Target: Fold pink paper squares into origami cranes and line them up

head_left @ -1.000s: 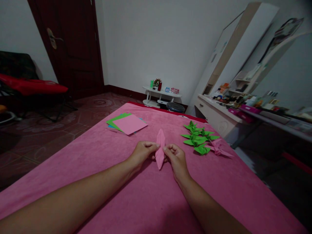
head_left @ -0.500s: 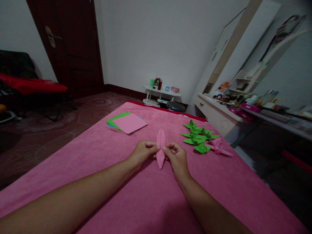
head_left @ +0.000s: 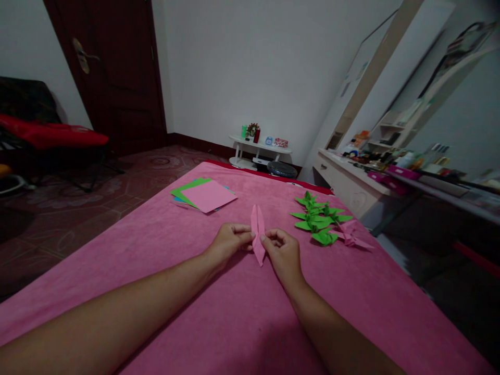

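While bright-green folded-paper figures (head_left: 317,222) are lying at right, the left hand (head_left: 229,241) and right hand (head_left: 285,255) are pinching a slim, pointed, pink folded-paper piece (head_left: 255,221) over a soft pink cloth (head_left: 219,323).

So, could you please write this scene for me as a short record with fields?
Left fingers: pinching the left side of the folded pink paper
Right fingers: pinching its right side
Shape held: long, narrow, pointed at both ends
Paper stack: farther left; pink sheet on top, green and blue edges showing
Green origami figures: grouped at right
Pink origami figure: beside the green ones
Surface: pink cloth
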Demonstrator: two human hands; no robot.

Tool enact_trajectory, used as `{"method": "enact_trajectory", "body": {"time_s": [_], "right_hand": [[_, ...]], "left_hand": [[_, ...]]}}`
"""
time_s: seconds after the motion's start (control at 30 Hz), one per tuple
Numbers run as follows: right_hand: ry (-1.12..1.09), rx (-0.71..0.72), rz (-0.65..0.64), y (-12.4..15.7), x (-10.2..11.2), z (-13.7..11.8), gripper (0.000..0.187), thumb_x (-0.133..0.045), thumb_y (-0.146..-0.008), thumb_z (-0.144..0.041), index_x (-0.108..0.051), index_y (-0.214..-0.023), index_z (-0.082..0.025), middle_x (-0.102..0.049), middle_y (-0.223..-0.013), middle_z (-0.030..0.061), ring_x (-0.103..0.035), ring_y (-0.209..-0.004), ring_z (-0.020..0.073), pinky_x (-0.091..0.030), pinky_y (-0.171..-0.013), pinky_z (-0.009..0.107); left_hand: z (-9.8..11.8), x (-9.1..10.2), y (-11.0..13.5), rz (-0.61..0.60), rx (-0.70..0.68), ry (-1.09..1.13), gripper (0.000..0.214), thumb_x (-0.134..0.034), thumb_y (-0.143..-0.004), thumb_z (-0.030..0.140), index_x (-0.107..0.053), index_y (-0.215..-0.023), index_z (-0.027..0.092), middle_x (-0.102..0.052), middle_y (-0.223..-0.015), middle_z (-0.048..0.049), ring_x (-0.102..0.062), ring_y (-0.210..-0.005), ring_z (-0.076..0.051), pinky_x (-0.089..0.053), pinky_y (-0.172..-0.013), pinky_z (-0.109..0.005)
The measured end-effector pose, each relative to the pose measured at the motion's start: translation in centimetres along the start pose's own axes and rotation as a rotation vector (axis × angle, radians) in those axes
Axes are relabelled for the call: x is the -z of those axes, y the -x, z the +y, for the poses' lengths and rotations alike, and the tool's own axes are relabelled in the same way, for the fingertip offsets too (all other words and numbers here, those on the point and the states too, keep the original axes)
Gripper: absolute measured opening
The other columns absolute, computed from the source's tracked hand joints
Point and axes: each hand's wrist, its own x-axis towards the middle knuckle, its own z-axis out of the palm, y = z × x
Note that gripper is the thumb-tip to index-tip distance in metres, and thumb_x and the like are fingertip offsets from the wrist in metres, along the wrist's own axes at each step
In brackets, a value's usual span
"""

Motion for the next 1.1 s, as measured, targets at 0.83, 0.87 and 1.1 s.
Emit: {"method": "enact_trajectory", "body": {"time_s": [0.83,0.87,1.1], "right_hand": [[0.495,0.302,-0.012,0.6,0.1,-1.6,0.011,-0.055,-0.077,-0.023,-0.063,-0.070,-0.021,-0.059,-0.068,0.0003,-0.052,-0.058,0.0120,-0.038,-0.056,0.022],[0.489,0.306,-0.017,0.7,0.1,-1.7,0.011,-0.055,-0.077,-0.024,-0.063,-0.070,-0.021,-0.059,-0.068,0.0006,-0.052,-0.058,0.0121,-0.038,-0.056,0.023],[0.397,0.297,-0.049,0.6,0.1,-1.5,0.011,-0.060,-0.076,-0.030,-0.065,-0.073,-0.021,-0.060,-0.069,0.0015,-0.053,-0.058,0.0130,-0.041,-0.054,0.024]], "left_hand": [[0.3,-0.5,0.6,-0.030,-0.011,-0.002,0.023,-0.069,-0.063,0.023,-0.071,-0.077,0.005,-0.069,-0.073,-0.0116,-0.062,-0.062,-0.014,-0.049,-0.075,-0.033],[0.4,-0.6,0.6,-0.026,-0.013,-0.002,0.023,-0.069,-0.063,0.024,-0.071,-0.077,0.005,-0.069,-0.073,-0.0118,-0.062,-0.063,-0.015,-0.049,-0.075,-0.033],[-0.1,-0.3,0.3,0.013,-0.022,0.037,0.024,-0.074,-0.060,0.026,-0.069,-0.071,0.006,-0.069,-0.070,-0.0106,-0.064,-0.066,-0.017,-0.049,-0.073,-0.032]]}}
